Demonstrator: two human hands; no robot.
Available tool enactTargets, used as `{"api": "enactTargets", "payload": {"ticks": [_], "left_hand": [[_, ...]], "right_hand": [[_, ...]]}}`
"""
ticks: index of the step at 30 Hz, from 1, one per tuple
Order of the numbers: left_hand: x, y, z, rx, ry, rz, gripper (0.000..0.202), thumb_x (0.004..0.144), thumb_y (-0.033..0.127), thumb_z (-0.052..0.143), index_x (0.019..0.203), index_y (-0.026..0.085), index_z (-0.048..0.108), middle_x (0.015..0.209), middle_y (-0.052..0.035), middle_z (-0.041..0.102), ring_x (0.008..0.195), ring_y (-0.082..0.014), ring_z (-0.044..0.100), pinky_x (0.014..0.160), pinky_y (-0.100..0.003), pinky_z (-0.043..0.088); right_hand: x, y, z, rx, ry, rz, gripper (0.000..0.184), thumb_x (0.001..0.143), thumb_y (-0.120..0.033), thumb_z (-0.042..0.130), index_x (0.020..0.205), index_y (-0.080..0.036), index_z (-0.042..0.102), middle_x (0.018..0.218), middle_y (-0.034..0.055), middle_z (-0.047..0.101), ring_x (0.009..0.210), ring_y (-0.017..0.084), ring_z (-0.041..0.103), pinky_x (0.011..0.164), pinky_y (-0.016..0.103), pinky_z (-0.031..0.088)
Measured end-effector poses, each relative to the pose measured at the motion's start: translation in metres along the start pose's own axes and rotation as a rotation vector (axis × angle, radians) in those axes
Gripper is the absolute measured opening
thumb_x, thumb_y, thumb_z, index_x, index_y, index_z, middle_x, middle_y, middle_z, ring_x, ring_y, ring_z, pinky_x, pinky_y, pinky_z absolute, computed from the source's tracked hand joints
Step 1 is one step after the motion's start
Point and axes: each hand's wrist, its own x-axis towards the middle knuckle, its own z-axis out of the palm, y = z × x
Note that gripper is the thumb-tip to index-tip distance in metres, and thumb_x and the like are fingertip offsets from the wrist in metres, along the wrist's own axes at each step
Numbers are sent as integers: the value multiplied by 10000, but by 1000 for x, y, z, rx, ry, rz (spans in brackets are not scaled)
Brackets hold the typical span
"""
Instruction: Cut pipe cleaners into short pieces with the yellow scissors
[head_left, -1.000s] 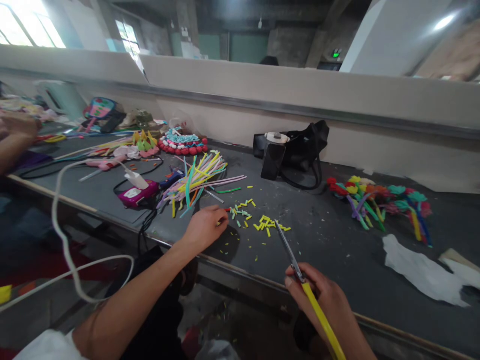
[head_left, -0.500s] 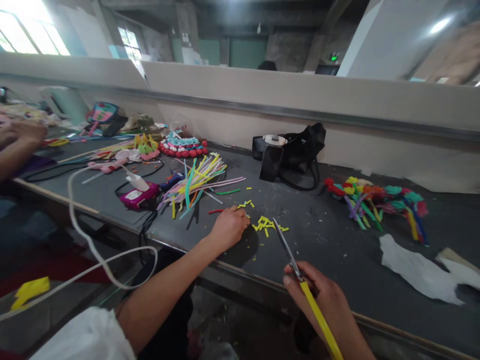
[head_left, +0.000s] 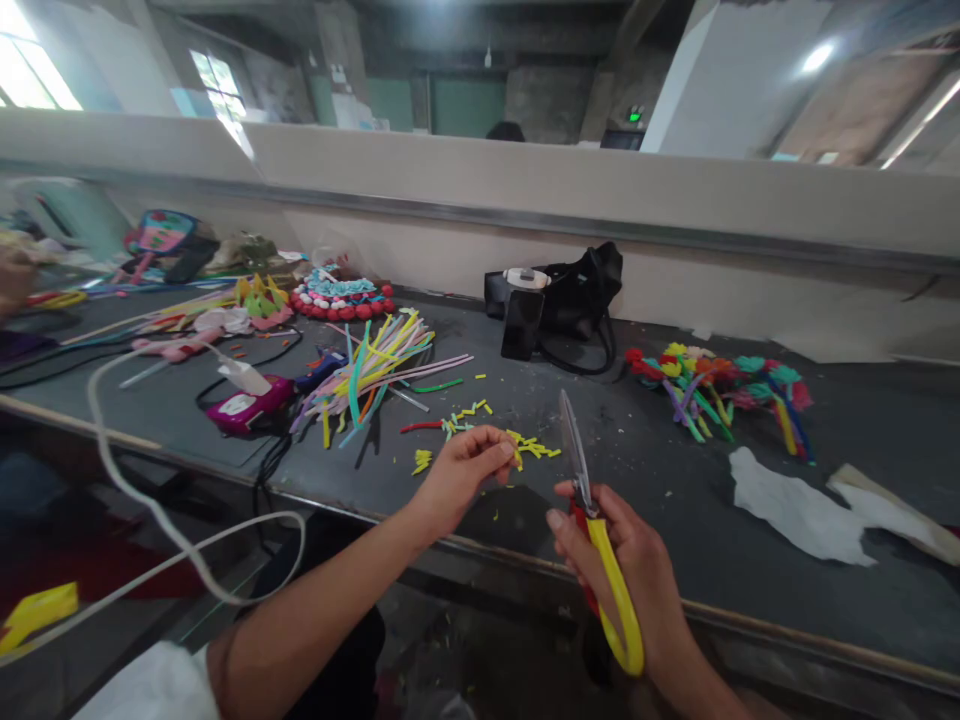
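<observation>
My left hand (head_left: 466,470) is lifted just above the dark table (head_left: 645,470), its fingers pinched on small yellow cut pieces. My right hand (head_left: 630,570) grips yellow-handled scissors (head_left: 592,510) with the blades pointing up, close to the left hand's fingertips. Scattered yellow and green cut bits (head_left: 525,445) lie on the table right behind my hands. A fan of long coloured pipe cleaners (head_left: 375,365) lies to the left of them.
A black bag with a phone (head_left: 559,300) stands at the back. Finished pipe-cleaner flowers (head_left: 720,390) and white paper (head_left: 795,505) lie to the right. A pink device (head_left: 244,408), a white cable (head_left: 142,490) and craft pieces crowd the left, where another person's hand (head_left: 11,280) shows.
My left hand picked small yellow pieces off the table and rose toward the scissors. My right hand lifted and turned the scissors upright. The view shifted slightly right.
</observation>
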Motion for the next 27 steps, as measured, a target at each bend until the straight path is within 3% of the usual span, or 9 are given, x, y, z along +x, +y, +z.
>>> {"api": "enactTargets", "payload": {"ticks": [5,14,21,24,27], "left_hand": [[-11,-3,21,-190,-60,-81,202,756,311,697,821,133,626,725,-3,600,599,-76,513,609,-216,394],[-17,-5,28,49,-66,15,182,769,313,683,816,143,642,741,-2,601,669,-95,523,662,-228,427],[-14,7,20,471,-14,307,102,822,247,596,842,168,658,781,-35,636,746,-139,570,713,-264,459],[-14,11,19,590,-110,478,121,835,229,585,889,180,682,881,-66,655,837,-158,595,776,-284,470],[-13,9,18,710,-222,556,126,842,216,570,862,189,691,882,-73,658,887,-173,596,806,-298,462]], "right_hand": [[12,-9,2,14,108,-84,396,804,-419,625,1111,-179,554,749,14,670,605,155,656,589,253,535],[16,-8,0,-116,189,-227,293,805,-250,571,1094,-206,552,762,-26,647,613,113,642,650,224,517],[17,-2,-3,-229,260,-275,291,790,-244,542,1074,-182,565,823,7,651,630,118,635,648,229,503],[16,0,-3,-206,185,-292,295,796,-209,521,1089,-189,543,830,0,642,660,114,634,654,215,503],[12,-1,-3,-178,99,-259,336,792,-180,530,1127,-204,517,875,-1,647,714,117,645,679,208,505]]}}
